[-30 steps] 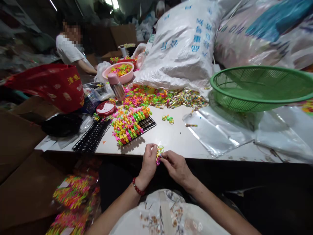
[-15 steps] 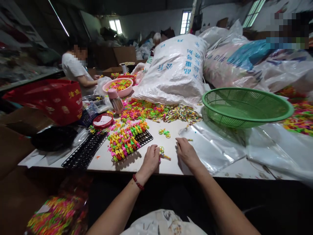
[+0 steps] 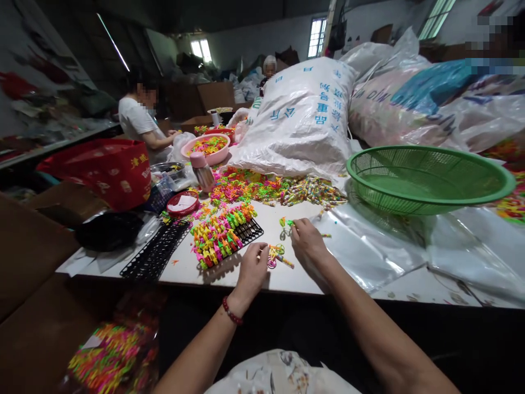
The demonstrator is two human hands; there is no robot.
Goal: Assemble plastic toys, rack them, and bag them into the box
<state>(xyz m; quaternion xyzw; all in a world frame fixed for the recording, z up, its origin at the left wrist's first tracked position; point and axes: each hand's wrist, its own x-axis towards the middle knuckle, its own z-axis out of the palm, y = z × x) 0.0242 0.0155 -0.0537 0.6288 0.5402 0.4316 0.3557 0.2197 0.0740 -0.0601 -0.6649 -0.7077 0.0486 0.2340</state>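
Note:
My left hand (image 3: 253,269), with a red bead bracelet at its wrist, pinches a small yellow-orange plastic piece (image 3: 275,249). Right by its fingertips lie a patterned stick (image 3: 286,261) and a pink ring-shaped piece (image 3: 271,263). My right hand (image 3: 308,241) has its thumb and fingers closed on a small green plastic piece (image 3: 290,222) just above the table. Left of my hands, rows of colourful plastic pieces (image 3: 217,235) stand in a black grid rack (image 3: 251,232).
Behind the rack spread loose colourful pieces (image 3: 241,186) and a pile of patterned sticks (image 3: 309,190). A green basket (image 3: 430,205) stands at right beside clear plastic bags (image 3: 369,246). A large white sack (image 3: 295,120) fills the back. Another person (image 3: 137,120) works at far left.
My right hand has moved forward and left and closed on the green piece. A yellow-orange piece and a pink ring now show by my left fingertips. The view has shifted slightly left.

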